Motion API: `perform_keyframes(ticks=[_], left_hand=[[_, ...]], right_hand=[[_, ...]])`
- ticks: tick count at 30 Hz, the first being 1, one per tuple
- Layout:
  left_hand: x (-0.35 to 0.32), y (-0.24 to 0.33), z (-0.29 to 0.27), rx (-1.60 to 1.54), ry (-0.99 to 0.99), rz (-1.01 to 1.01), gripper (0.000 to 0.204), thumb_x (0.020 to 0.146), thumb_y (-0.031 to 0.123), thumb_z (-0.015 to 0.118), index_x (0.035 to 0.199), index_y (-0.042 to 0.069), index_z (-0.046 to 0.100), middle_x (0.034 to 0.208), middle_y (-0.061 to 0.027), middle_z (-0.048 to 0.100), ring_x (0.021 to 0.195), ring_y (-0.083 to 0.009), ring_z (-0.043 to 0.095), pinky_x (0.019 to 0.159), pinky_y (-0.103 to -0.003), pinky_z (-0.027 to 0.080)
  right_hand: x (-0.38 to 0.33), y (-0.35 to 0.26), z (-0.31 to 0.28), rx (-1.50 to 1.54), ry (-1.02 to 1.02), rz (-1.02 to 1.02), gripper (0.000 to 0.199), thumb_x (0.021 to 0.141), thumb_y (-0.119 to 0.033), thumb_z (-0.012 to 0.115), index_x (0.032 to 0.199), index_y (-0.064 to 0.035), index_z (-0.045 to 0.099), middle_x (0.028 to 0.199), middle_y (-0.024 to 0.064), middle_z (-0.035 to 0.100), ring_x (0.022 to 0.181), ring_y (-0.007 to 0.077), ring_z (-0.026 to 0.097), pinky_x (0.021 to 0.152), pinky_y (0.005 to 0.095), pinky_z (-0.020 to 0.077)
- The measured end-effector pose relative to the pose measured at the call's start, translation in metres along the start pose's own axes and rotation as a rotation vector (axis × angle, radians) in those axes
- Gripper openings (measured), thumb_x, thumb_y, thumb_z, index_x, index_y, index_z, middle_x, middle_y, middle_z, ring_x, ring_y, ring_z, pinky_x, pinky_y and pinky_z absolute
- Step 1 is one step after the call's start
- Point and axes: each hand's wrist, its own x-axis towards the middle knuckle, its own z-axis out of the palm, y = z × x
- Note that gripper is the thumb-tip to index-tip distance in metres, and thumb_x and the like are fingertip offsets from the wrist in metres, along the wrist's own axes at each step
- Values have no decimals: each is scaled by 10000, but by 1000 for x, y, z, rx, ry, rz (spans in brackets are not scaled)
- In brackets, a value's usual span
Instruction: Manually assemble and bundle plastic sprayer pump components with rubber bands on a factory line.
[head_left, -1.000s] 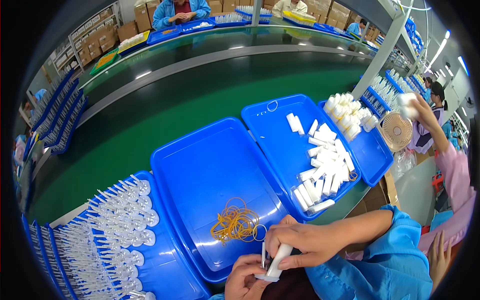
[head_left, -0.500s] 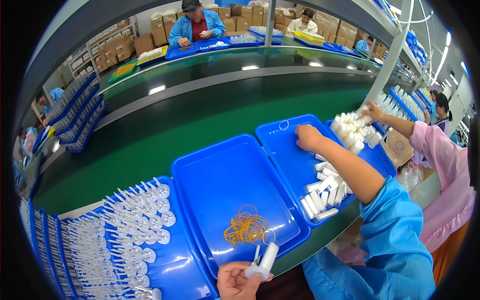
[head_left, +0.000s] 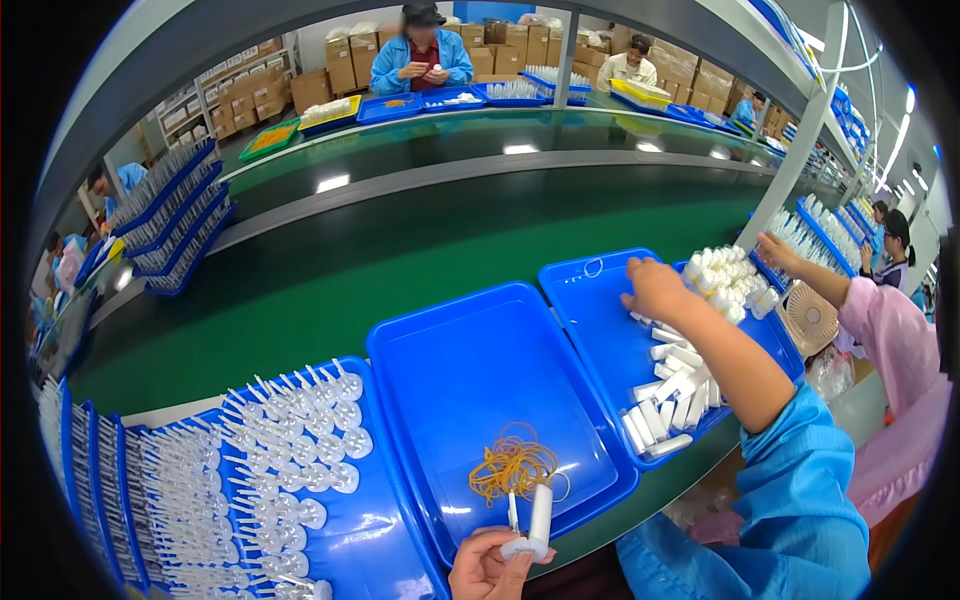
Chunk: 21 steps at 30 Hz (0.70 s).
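At the lower middle, my left hand point(head_left: 488, 568) pinches a clear disc-based plastic piece point(head_left: 526, 546) with a thin upright stem. A white roll point(head_left: 541, 512) stands upright beside the stem on the same piece. My right hand point(head_left: 662, 290) is above the right blue tray point(head_left: 590, 330), fingers apart and pointing left, with nothing visible between them. Below that hand lie several loose white rolls point(head_left: 672, 385). A tangle of orange rubber bands point(head_left: 508, 470) rests in the middle blue tray point(head_left: 450, 370), just beyond my left hand.
Rows of clear stemmed disc pieces point(head_left: 300, 440) fill a blue tray at left, beside stacked trays point(head_left: 100, 490). White bundles point(head_left: 725, 275) lie at far right, near a co-worker's pink sleeve point(head_left: 885, 330) and a beige fan point(head_left: 808, 315). A green conveyor point(head_left: 300, 295) runs behind; a post point(head_left: 795, 160) stands right.
My right hand has uncurled from a closer fist, over the same tray. The view has shifted, so everything sits further right. My left hand keeps hold of the piece. The neighbour's hand has moved off the bundles.
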Motion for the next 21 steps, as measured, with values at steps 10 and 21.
perform_keyframes(ticks=[10, 21], left_hand=[[1, -2, -1, 13, -61, 20, 254, 849, -22, 539, 1082, -3, 439, 972, -116, 520, 775, -179, 591, 700, -296, 504], [0, -1, 1, 6, -54, 9, 277, 825, -47, 556, 1079, -2, 453, 926, -102, 547, 780, -157, 580, 694, -265, 488]], right_hand=[[-2, 0, 10, -31, -116, -142, 485, 718, -197, 672, 1134, -47, 473, 973, 187, 607, 913, 342, 601, 801, 423, 492], [-10, -8, 1, -40, -231, -152, 571, 693, -175, 693, 1194, -58, 445, 1088, 172, 536, 978, 336, 573, 807, 396, 483]])
